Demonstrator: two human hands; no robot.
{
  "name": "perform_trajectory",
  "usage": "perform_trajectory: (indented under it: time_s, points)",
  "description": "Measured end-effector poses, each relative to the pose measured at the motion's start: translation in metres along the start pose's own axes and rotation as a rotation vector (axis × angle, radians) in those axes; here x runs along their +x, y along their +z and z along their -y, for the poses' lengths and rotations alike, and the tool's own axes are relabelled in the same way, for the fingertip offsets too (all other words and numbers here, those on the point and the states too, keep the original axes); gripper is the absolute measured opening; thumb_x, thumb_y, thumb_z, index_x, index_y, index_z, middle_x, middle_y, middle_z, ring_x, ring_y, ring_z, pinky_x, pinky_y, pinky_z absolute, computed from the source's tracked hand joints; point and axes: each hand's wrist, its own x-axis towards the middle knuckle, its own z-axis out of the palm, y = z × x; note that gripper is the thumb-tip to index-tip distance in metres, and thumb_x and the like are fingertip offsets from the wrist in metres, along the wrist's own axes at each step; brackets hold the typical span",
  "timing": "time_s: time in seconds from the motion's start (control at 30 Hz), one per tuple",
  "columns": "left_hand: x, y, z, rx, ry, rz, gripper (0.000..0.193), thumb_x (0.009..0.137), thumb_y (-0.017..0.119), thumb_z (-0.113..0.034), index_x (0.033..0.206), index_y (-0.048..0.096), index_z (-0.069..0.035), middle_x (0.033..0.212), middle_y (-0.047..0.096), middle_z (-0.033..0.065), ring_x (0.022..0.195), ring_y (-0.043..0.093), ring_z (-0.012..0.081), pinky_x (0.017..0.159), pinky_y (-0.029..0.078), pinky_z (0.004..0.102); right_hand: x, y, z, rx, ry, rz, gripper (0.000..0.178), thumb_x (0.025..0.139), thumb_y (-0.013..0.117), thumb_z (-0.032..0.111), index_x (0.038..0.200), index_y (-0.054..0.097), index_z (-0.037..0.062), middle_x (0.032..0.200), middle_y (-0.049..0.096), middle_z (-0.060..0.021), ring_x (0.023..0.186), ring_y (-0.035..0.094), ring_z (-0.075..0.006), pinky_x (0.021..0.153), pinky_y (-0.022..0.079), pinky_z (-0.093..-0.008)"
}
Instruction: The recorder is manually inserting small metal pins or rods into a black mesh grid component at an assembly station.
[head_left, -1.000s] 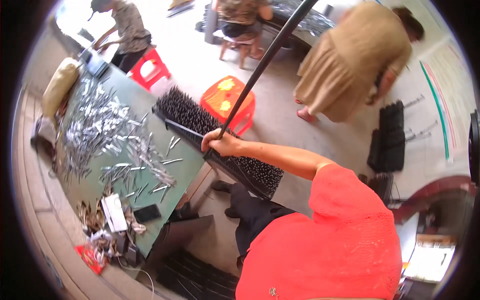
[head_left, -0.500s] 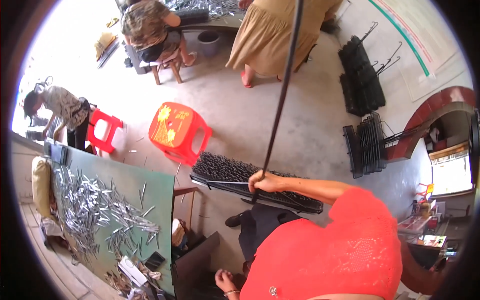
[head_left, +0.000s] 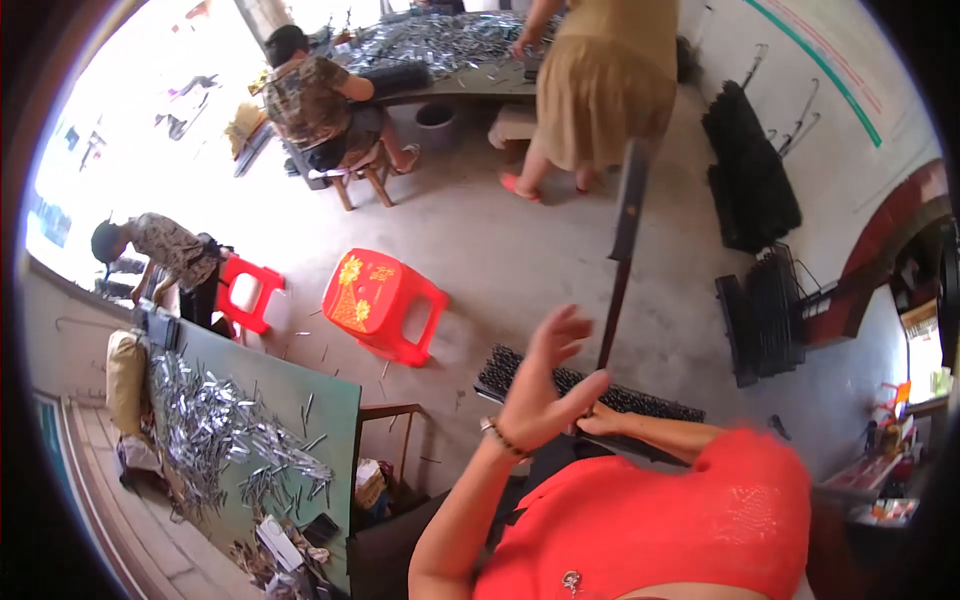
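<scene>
Right of frame centre, dark pole slants upward, thicker end uppermost. Right hand keeps fingers clamped round its lower shaft; left hand raised, fingers spread, thumb overlapping pole: contact, we cannot tell. We judge pole stiff, sturdy, maybe top-heavy, slightly slick; two-point shaft hold looks steadiest. Bristly black rack sits behind hands.

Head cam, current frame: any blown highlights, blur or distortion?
All head view: upper left washed out to white; metal strips on the green table glint; left hand looks slightly smeared, probably motion blur; straight edges bow toward the dark rim.
</scene>
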Motion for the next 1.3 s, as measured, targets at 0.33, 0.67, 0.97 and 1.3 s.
perform_trajectory:
  time_s: [0.33,0.67,0.97,1.3]
  points:
    - [-0.045,0.080,-0.015,-0.223,-0.108,0.126,0.015,0.087,0.058,-0.016,0.081,0.055,-0.002,0.066,0.054,-0.0011,0.065,0.051,0.0061,0.057,0.041,0.0229,-0.042,0.010,-0.054,-0.241,-0.314,0.160,0.025,0.066,0.045,0.003,0.078,0.067,0.0072,0.076,0.065,-0.0103,0.074,0.062,-0.0215,0.069,0.049,-0.0364]
    - [-0.164,0.174,-0.029,-0.058,0.093,-0.319,0.015,0.086,0.056,-0.013,0.084,0.057,0.002,0.062,0.047,-0.0047,0.059,0.040,0.0022,0.050,0.034,0.0193,-0.080,0.037,-0.080,-0.484,-0.446,0.407,0.026,0.061,0.043,0.000,0.072,0.066,0.0095,0.080,0.063,-0.0149,0.078,0.058,-0.0327,0.070,0.048,-0.0418]
    - [-0.254,0.203,-0.057,-0.189,0.221,-0.564,0.028,0.081,0.063,-0.022,0.065,0.058,0.000,0.056,0.050,-0.0014,0.052,0.043,0.0035,0.046,0.035,0.0236,-0.124,0.084,-0.088,-0.699,-0.467,1.080,0.021,0.066,0.051,0.002,0.080,0.067,0.0071,0.086,0.064,-0.0175,0.083,0.061,-0.0295,0.072,0.049,-0.0418]
    - [-0.294,0.176,-0.088,-0.004,0.291,-0.630,0.036,0.084,0.059,-0.015,0.057,0.041,0.002,0.051,0.030,0.0031,0.050,0.027,0.0083,0.043,0.025,0.0287,-0.080,0.064,-0.099,-1.044,-0.335,1.529,0.021,0.069,0.051,0.006,0.082,0.067,0.0099,0.079,0.065,-0.0113,0.077,0.062,-0.0238,0.068,0.049,-0.0377]
